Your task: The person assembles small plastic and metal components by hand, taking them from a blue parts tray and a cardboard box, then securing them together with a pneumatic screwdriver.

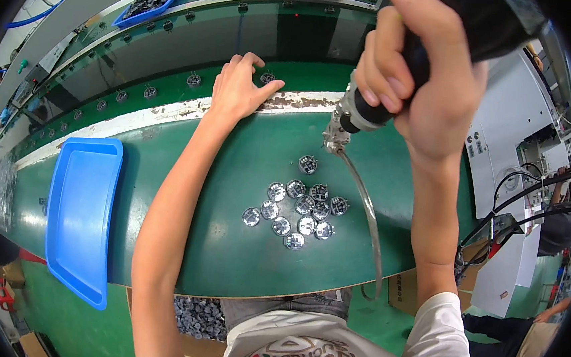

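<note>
My left hand reaches over the white rail to the far green belt. Its thumb and index finger are apart, with a small round electronic part on the belt between them. In my right hand, raised at the upper right, is a black electric screwdriver. A metal nozzle sits at its lower end, and a clear hose hangs from it over the table's front edge. Several round silver parts lie grouped on the green table, and a single silver part rests just beyond them.
A blue tray stands at the table's left. Along the belt sit several spaced parts. Another blue tray holds dark parts at the far left. Black cables and a white machine are on the right. Other people are at the sides.
</note>
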Motion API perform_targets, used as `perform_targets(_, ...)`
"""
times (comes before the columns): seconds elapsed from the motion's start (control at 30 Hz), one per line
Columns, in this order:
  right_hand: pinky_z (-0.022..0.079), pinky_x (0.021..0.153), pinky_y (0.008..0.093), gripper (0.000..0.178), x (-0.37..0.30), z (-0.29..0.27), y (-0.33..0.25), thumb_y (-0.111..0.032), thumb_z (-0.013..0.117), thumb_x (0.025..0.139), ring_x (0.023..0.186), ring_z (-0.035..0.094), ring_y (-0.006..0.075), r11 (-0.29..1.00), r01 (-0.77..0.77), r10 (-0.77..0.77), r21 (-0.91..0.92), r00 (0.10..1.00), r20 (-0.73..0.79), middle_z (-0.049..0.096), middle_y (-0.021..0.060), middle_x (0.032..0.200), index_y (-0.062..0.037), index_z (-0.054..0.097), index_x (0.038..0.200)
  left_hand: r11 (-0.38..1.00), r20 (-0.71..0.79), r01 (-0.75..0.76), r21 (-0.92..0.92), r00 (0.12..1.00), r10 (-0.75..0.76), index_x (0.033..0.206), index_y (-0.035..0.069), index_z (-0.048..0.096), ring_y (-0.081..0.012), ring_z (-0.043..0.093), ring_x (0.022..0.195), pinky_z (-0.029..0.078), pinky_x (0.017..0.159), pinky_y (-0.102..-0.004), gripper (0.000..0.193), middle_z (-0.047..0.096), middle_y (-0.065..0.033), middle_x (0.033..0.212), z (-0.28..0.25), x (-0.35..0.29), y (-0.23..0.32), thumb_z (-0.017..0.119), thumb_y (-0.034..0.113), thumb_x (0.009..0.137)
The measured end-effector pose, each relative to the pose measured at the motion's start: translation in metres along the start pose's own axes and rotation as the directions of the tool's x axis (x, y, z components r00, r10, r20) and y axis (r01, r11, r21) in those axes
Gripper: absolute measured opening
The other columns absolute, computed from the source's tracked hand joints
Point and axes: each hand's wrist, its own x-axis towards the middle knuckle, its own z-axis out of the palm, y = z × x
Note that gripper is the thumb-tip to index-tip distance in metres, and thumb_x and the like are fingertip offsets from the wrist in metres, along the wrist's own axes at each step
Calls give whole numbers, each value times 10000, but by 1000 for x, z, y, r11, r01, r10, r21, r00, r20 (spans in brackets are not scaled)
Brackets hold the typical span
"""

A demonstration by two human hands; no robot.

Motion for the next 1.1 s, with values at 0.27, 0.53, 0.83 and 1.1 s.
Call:
perform_targets(0.27,324,378,262,195,1,18,16,-160,629,996,357,382,95,982,-36,74,188,977,-202,429,2,495,-41,529,881,995,123,7,-96,992,5,992,34,738,-321,648,1091,523,950,-424,373,740,-117,1009,5,6,14,821,326,776)
perform_targets(0.53,324,378,261,215,3,-7,25,-168,628,998,361,383,92,1000,-1,1,22,999,36,438,2,498,-35,541,853,863,278,-242,-443,878,389,974,52,741,-266,622,1003,471,952,-395,308,718,-73,960,-6,-64,41,881,203,745)
perform_targets(0.83,308,374,260,221,0,6,49,-171,631,1007,361,371,83,997,-37,32,66,997,77,437,-8,499,-34,560,849,832,260,-264,-488,866,428,922,42,759,-264,623,984,458,965,-402,319,739,-64,982,-1,-68,34,904,225,705)
perform_targets(1.1,305,371,252,248,-1,4,57,-189,634,1011,358,375,77,996,22,-32,86,993,117,424,-19,490,-40,554,829,829,262,-260,-495,865,428,945,41,772,-267,620,985,453,966,-405,337,740,-77,1005,2,-67,34,903,240,708)
